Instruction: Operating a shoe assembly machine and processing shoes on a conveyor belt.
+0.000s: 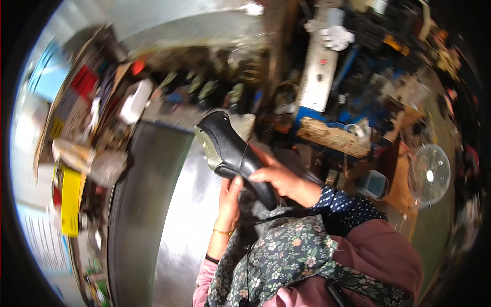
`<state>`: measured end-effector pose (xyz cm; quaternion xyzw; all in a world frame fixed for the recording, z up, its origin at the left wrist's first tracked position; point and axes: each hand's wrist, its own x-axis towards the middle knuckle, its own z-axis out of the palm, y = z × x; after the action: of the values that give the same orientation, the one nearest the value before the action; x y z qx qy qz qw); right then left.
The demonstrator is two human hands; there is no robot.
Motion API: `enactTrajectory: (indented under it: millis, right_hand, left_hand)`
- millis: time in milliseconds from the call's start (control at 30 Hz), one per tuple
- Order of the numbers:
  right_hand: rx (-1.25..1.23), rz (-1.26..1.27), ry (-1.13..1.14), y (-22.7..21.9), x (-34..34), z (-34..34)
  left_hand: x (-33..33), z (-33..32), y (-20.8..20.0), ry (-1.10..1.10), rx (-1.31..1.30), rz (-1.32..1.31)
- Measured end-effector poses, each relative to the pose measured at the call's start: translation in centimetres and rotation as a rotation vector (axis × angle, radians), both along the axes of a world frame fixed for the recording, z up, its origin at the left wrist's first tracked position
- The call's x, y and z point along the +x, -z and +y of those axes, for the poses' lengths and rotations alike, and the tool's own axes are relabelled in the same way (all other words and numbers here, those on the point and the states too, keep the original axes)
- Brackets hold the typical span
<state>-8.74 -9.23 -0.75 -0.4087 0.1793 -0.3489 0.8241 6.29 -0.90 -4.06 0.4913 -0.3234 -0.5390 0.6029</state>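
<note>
A black shoe is held up in front of me, tilted, with one end pointing up and to the left. Its pale greenish bottom faces left. My left hand grips it from below, the thumb pressed near the lower edge of its side. From the right, my right hand wraps around the narrower part, thumb across the black surface. Some fingers of both hands are hidden behind the shoe. Beneath it lies a shiny metal worktop.
Beyond the worktop stands a row of dark shoes with pale bottoms. A dark green strip runs along the left, beside shelves with a yellow box. At right are a blue machine with a white panel and a clear round bowl.
</note>
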Motion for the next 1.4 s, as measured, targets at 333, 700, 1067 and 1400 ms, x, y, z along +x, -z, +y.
enactTrajectory:
  millis: [333,700,1067,1400]
  right_hand:
    - [-0.615,0.797,1.052,-8.1,-30.4,-9.5]
    - [-0.658,1.643,1.109,-12.9,-41.5,-17.1]
    - [-0.572,2.170,0.895,-11.1,-36.1,-15.1]
    - [-0.551,2.016,0.993,-12.5,-37.0,-16.0]
  left_hand:
    - [-1.3,3.7,10.1,0.422,0.106,-0.199]
    - [-2.4,2.9,10.3,0.281,0.179,-0.075]
    - [-2.9,3.2,9.9,0.226,0.186,0.013]
    - [-2.6,2.5,9.8,0.210,0.215,0.023]
